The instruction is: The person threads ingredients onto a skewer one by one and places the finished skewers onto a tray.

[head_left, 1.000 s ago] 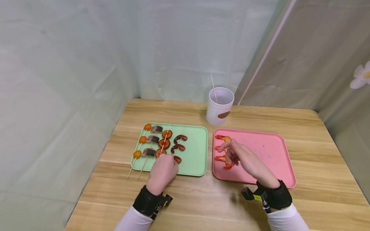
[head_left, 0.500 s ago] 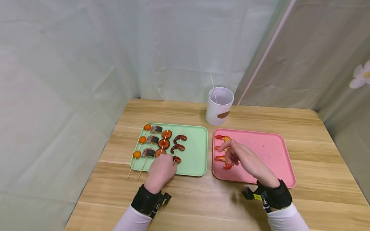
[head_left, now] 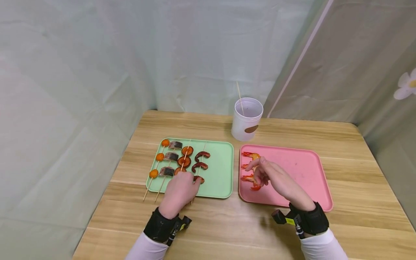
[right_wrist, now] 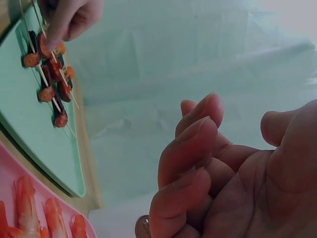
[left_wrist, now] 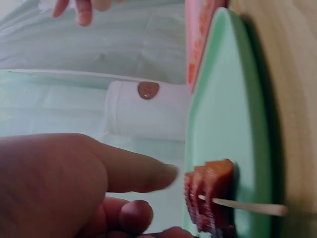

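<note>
On the green tray [head_left: 221, 162], my left hand [head_left: 182, 189] hovers over the lower end of a mushroom skewer [head_left: 184, 161], beside an octopus tentacle skewer [head_left: 199, 166]. In the left wrist view its thumb [left_wrist: 143, 173] points forward, apart from loosely curled fingers [left_wrist: 136, 215], and no stick shows between them. The octopus skewer's stick end [left_wrist: 252, 206] juts free over the tray rim. My right hand [head_left: 276, 177] hangs above the pink tray [head_left: 302, 173] with bent, relaxed fingers and an empty palm. It partly covers a row of shrimp [head_left: 249, 178].
Left of the mushrooms lie a fish-piece skewer [head_left: 171, 156] and an orange-ball skewer [head_left: 160, 157], sticks overhanging the tray's near edge. Behind the trays stands a white cup [head_left: 243, 126] holding a thin stick [head_left: 239, 95]. A pale curtain [head_left: 208, 54] hangs behind the wooden table [head_left: 227, 231].
My left hand has shifted slightly left and its thumb has come away from the octopus skewer, whose lower stick end now shows. The right hand stays still.
</note>
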Demonstrator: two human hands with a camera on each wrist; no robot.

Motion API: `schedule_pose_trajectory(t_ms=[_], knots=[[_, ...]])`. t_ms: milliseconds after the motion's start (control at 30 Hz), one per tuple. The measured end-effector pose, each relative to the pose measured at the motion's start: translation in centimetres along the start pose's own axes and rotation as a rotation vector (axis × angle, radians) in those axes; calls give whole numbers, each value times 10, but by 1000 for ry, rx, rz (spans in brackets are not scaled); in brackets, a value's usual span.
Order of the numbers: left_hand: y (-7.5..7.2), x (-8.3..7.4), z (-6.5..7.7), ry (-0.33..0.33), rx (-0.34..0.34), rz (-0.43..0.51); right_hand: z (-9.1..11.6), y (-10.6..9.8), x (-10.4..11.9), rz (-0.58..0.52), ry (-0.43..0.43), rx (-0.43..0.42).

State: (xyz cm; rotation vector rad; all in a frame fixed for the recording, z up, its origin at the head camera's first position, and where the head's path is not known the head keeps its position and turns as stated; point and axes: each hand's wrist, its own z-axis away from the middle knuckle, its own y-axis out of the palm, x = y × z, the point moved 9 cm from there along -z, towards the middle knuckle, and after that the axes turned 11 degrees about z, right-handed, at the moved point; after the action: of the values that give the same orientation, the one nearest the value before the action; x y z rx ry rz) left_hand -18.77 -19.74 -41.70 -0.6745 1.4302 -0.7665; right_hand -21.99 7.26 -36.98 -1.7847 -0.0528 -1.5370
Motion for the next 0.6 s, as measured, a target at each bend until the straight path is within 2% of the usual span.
schedule_pose_trajectory(t_ms=[133,300,433,600], knots=[[-10,-8,-4,32,-40,61,-1,-5,-3,7,-2,-10],[-25,-23,-18,92,-63,121,-4,-26,-12,65,59,-55],[-35,-38,-42,143,-38,174,-20,-51,-14,102,122,-53],[-39,-55,-87,143,5,211,-62,-88,-13,142,151,-92]])
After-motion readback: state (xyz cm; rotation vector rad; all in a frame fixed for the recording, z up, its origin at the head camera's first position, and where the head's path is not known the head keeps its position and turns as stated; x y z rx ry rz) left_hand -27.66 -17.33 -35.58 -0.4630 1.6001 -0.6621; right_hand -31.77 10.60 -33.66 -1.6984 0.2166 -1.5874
